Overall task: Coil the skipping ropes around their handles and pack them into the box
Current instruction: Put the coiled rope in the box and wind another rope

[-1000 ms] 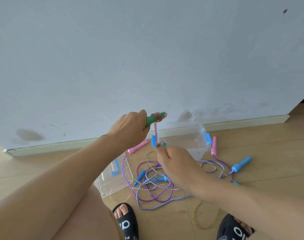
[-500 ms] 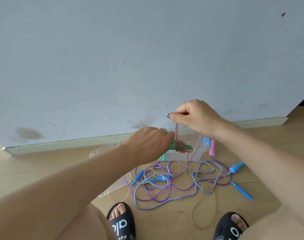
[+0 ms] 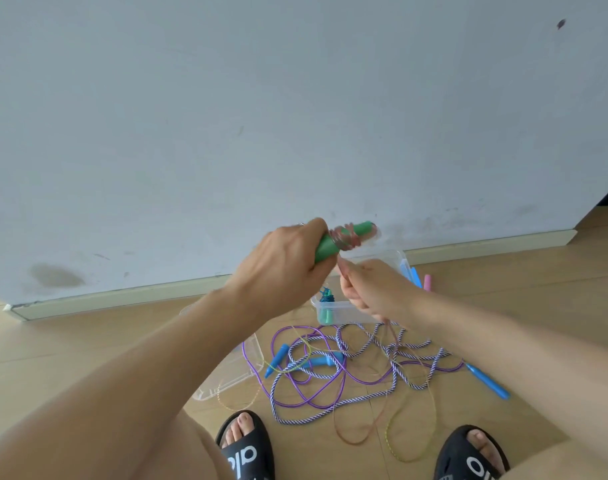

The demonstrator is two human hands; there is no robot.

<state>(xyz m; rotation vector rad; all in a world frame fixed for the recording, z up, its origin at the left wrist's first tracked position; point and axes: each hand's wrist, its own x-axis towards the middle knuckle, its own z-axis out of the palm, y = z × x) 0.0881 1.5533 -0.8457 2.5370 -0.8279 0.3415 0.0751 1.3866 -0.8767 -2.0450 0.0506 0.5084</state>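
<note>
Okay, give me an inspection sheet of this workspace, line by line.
Surface: wood-look floor.
Job's things: green handle partly wrapped in pinkish rope; clear box holds a teal bundle.
Clutter: tangled purple rope, striped rope, blue handles, box lid.
Grips: left hand holds the handle; right hand pinches the rope.
Cables: nothing seen.
Surroundings: grey wall, skirting, sandalled feet.
</note>
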